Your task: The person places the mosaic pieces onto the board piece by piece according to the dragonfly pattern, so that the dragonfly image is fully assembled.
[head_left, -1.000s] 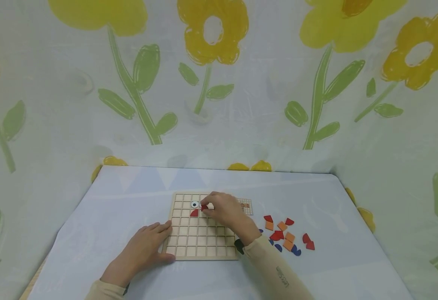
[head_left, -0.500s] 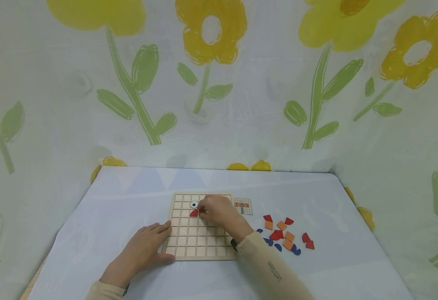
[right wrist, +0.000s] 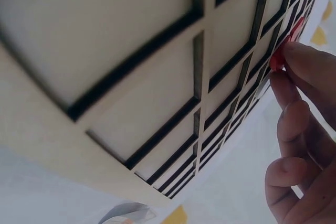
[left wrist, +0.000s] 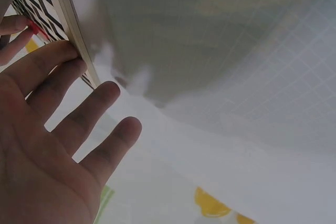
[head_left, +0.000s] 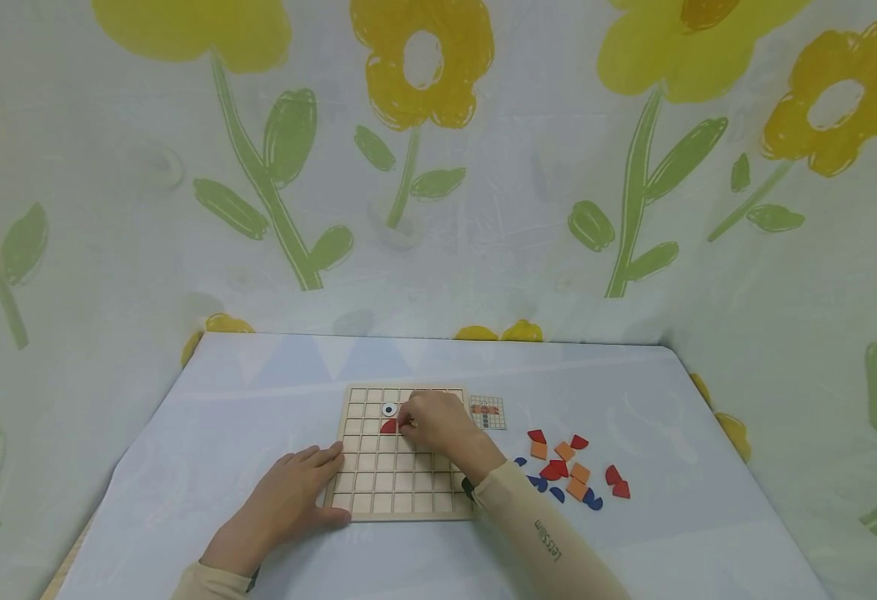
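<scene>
A wooden grid board point(head_left: 374, 482) lies on the table in the head view. A round eye tile point(head_left: 389, 409) and a red quarter-circle tile point(head_left: 388, 427) sit in its cells. My right hand point(head_left: 442, 425) is over the board's upper part; in the right wrist view its thumb and index finger pinch a second red tile point(right wrist: 277, 57), beside the first one. In the head view that tile is mostly hidden behind the fingers. My left hand point(head_left: 288, 492) rests against the board's left edge with fingers extended and spread, holding nothing.
A small pattern card point(head_left: 488, 412) lies just right of the board. Further right are scattered loose tiles: orange squares point(head_left: 579, 473), blue half-circles point(head_left: 557, 495) and red quarter-circles point(head_left: 620, 490). A flower-printed curtain point(head_left: 513, 208) stands behind the table.
My right hand has moved slightly left and down with the red tile, uncovering the pattern card, and has stayed almost still for the last half second. My left hand has kept its place.
</scene>
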A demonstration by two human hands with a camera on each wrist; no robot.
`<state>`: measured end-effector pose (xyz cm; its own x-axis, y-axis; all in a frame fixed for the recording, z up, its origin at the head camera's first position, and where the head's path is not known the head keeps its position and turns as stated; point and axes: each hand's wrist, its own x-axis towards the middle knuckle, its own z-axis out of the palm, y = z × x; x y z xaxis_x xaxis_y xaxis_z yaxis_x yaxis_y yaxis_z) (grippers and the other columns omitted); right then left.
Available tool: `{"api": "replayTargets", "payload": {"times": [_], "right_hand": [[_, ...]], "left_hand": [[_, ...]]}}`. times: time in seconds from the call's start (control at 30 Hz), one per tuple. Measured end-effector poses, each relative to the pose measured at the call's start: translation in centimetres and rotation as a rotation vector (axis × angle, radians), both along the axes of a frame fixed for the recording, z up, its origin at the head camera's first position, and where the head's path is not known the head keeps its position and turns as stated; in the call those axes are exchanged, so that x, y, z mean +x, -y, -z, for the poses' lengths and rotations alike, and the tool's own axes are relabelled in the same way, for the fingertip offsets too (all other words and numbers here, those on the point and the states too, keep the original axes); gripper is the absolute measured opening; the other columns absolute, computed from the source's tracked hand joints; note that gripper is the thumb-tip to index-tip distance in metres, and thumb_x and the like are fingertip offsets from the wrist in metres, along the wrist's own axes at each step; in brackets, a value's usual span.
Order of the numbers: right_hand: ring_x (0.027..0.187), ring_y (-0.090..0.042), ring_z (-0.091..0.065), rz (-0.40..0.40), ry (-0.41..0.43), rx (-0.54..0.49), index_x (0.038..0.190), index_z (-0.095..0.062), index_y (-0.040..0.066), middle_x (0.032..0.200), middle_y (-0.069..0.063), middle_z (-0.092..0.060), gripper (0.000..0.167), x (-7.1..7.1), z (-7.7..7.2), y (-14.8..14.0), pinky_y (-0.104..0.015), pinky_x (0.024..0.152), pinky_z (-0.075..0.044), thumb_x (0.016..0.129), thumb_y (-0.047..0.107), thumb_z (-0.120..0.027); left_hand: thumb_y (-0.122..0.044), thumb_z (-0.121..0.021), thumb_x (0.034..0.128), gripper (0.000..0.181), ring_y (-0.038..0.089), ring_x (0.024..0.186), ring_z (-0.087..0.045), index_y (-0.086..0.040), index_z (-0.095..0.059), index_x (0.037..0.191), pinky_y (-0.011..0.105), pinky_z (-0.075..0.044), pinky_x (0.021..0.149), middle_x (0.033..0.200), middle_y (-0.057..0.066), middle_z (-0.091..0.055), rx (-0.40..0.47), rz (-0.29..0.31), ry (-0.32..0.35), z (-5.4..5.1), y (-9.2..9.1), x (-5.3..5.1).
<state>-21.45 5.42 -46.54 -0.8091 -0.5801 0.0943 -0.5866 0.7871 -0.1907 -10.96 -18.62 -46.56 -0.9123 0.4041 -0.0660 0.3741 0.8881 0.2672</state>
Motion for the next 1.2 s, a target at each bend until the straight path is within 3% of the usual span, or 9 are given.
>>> {"api": "replayTargets", "payload": {"times": [0.23, 0.57, 1.2], "right_hand": [[0.078, -0.001, -0.059, 0.010, 0.026, 0.024, 0.092, -0.082, 0.025, 0.090, 0.014, -0.069, 0.005, -0.1, 0.0, 0.0, -0.019, 0.064, -0.051, 0.091, 0.023, -0.078], [0.073, -0.001, -0.055, 0.013, 0.022, 0.051, 0.088, -0.083, 0.025, 0.088, 0.014, -0.069, 0.009, -0.1, 0.1, 0.6, -0.019, 0.061, -0.048, 0.091, 0.020, -0.077], [0.090, -0.005, -0.066, 0.000, -0.001, 0.012, 0.095, -0.083, 0.023, 0.099, 0.010, -0.071, 0.009, 0.9, 0.1, 0.1, -0.018, 0.070, -0.055, 0.092, 0.018, -0.076]], "left_hand": [[-0.056, -0.085, 0.0733, 0.090, 0.042, 0.131, -0.052, 0.001, -0.059, 0.139, 0.060, -0.044, 0.106, 0.147, 0.012, -0.056, -0.008, -0.006, 0.007, 0.1, -0.1, 0.0], [-0.056, -0.085, 0.0729, 0.090, 0.042, 0.131, -0.052, -0.001, -0.060, 0.139, 0.060, -0.044, 0.106, 0.147, 0.012, -0.056, -0.006, -0.016, 0.012, 0.0, -0.1, 0.0], [-0.055, -0.085, 0.0740, 0.088, 0.042, 0.130, -0.053, 0.001, -0.060, 0.138, 0.060, -0.044, 0.105, 0.147, 0.013, -0.056, -0.003, -0.003, -0.003, 0.0, -0.1, 0.1]]}}
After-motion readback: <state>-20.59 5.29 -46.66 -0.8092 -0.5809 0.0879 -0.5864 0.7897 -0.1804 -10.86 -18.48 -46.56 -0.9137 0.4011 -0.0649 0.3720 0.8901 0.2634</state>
